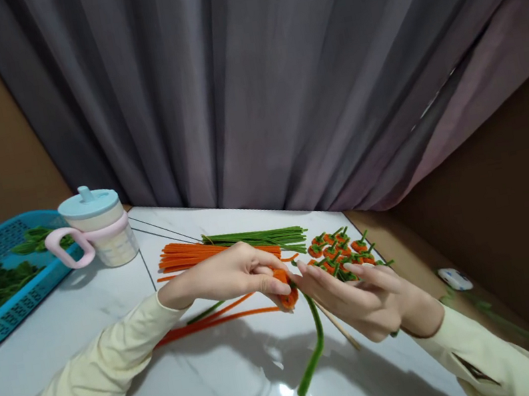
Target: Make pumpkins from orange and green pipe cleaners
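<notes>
Between the thumb and fingers of my left hand point(250, 275) is a small coiled orange pipe cleaner piece point(289, 298). A green pipe cleaner point(318, 344) hangs down from beside it, its lower end bent toward me. My right hand point(363, 300) is open, with its fingers stretched out and their tips beside the orange piece; its thumb is mostly hidden. Behind the right hand lie several finished-looking orange pieces with green stems point(337, 250). Beyond my left hand are a bundle of orange pipe cleaners point(188, 256) and a bundle of green pipe cleaners point(255, 234).
Loose orange pipe cleaners point(224, 319) lie under my left forearm. A thin wooden stick point(339, 327) pokes out below my right hand. At the left stand a lidded cup with a pink handle point(118, 246) and a blue basket point(32, 297) holding green leaves. Grey curtains point(247, 93) hang behind the table.
</notes>
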A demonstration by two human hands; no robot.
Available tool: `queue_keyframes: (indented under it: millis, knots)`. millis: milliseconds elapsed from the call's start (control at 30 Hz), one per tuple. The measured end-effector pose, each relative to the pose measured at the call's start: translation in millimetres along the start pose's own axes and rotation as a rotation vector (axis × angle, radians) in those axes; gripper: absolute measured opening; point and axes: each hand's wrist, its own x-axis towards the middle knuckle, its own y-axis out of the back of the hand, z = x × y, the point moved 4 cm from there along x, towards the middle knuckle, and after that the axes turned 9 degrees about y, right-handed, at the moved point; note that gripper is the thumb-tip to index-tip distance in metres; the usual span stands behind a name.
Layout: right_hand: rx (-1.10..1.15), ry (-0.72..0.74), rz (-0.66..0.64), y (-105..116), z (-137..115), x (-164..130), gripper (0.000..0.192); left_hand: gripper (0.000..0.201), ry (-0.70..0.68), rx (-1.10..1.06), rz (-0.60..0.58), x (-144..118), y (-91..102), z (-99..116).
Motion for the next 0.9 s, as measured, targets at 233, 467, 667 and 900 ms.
queue_keyframes:
  millis: [233, 467, 667, 900]
  knots:
    - [-0.165, 0.111, 0.035, -2, -6, 2, 0.043, 0.017, -0.042, 0.175, 0.051, -2, -1.2, 3]
    - [0.021, 0.060, -0.042, 0, -10, 13, 0.043, 0.011, -0.163, 0.437, 0.135, -8, -5.7, 8]
    - [0.192, -0.046, -0.106, 0, -3, 19, 0.040, 0.013, -0.213, 0.610, 0.180, -12, -12.3, 9]
    - [0.276, -0.055, -0.163, 7, -5, 26, 0.044, 0.013, -0.251, 0.636, 0.159, -15, -13.4, 13]
